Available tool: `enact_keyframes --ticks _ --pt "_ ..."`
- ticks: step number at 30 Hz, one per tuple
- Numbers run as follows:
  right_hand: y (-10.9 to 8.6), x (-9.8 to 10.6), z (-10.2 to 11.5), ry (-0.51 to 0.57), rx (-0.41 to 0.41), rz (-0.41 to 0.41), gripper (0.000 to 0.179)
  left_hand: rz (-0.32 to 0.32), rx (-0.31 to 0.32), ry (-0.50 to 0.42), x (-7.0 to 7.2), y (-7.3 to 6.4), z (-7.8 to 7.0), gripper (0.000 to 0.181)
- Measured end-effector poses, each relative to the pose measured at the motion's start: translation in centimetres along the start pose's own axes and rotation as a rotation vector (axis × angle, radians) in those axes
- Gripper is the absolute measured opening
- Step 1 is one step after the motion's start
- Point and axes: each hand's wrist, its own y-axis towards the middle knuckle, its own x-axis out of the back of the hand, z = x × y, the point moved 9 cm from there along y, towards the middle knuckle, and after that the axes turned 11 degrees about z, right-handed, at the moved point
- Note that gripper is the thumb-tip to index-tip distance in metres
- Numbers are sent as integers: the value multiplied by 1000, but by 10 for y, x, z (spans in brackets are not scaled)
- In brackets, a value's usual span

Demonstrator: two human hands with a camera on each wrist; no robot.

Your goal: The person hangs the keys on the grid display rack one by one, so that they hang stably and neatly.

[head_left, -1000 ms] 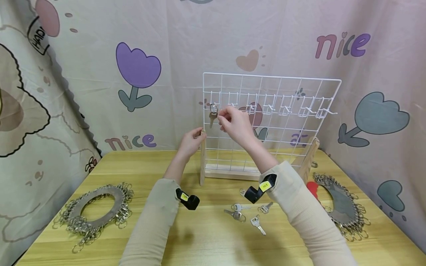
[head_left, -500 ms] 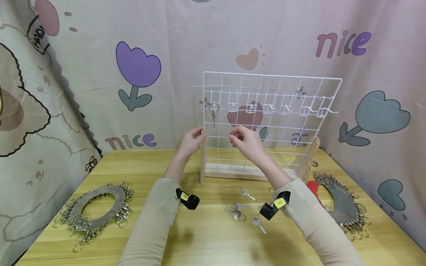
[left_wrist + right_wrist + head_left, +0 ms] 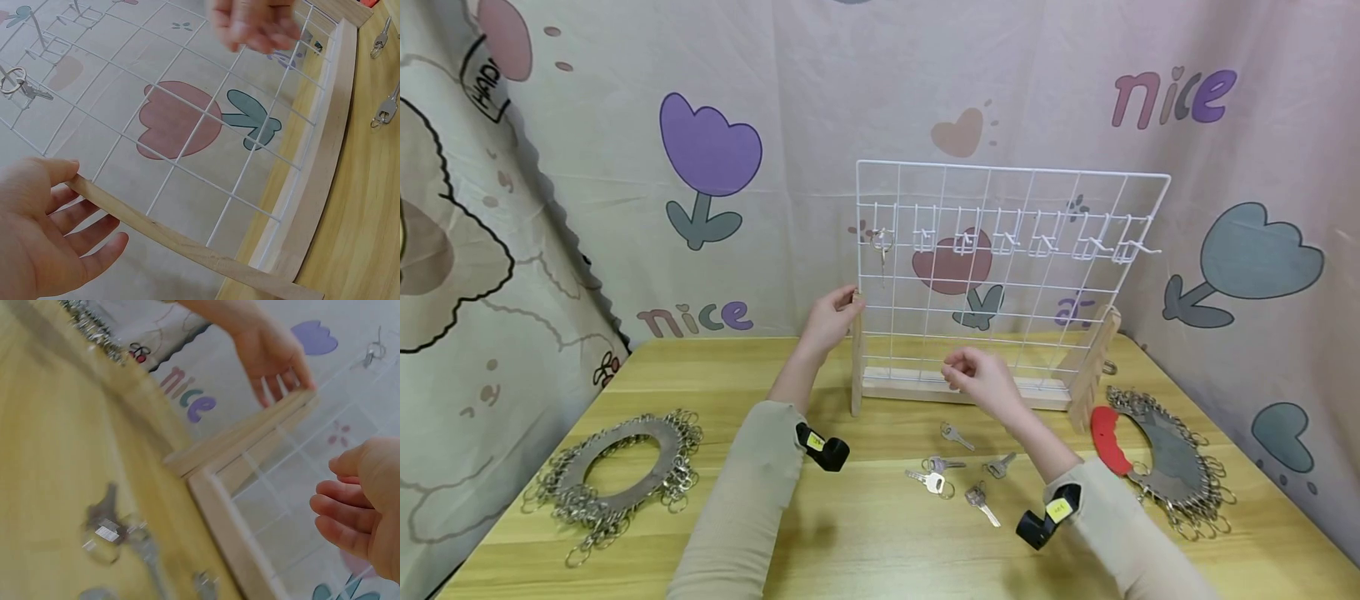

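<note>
My left hand (image 3: 832, 320) holds the top of the left wooden upright (image 3: 169, 239) of a white wire grid rack (image 3: 1015, 172), thumb on one side and fingers on the other. My right hand (image 3: 985, 377) hovers in front of the rack's wooden base, fingers loosely curled and nothing in them. From the leftmost hook of the grid hangs a key on a ring (image 3: 883, 242); the left wrist view shows this hung key (image 3: 28, 89) too. Several loose keys, among them one bright key (image 3: 934, 482), lie on the table below my right hand.
A metal ring plate hung with many small key rings (image 3: 662, 467) lies at the table's left. Another such plate (image 3: 1180, 467), with a red part (image 3: 1108, 440), lies at the right. Several white hooks (image 3: 1006, 242) stick out from the grid. A patterned curtain (image 3: 820, 100) stands behind.
My right hand let go of the key at the leftmost hook and came down and to the right, toward the loose keys. The hung key has turned on its hook. My left hand stays put.
</note>
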Motion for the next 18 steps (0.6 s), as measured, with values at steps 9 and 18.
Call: enact_keyframes --ticks 9,18 --pt "-27 -30 -25 41 -6 182 18 2 6 8 1 1 -1 51" --pt "-60 -60 -32 67 41 407 14 3 13 11 1 1 1 50"
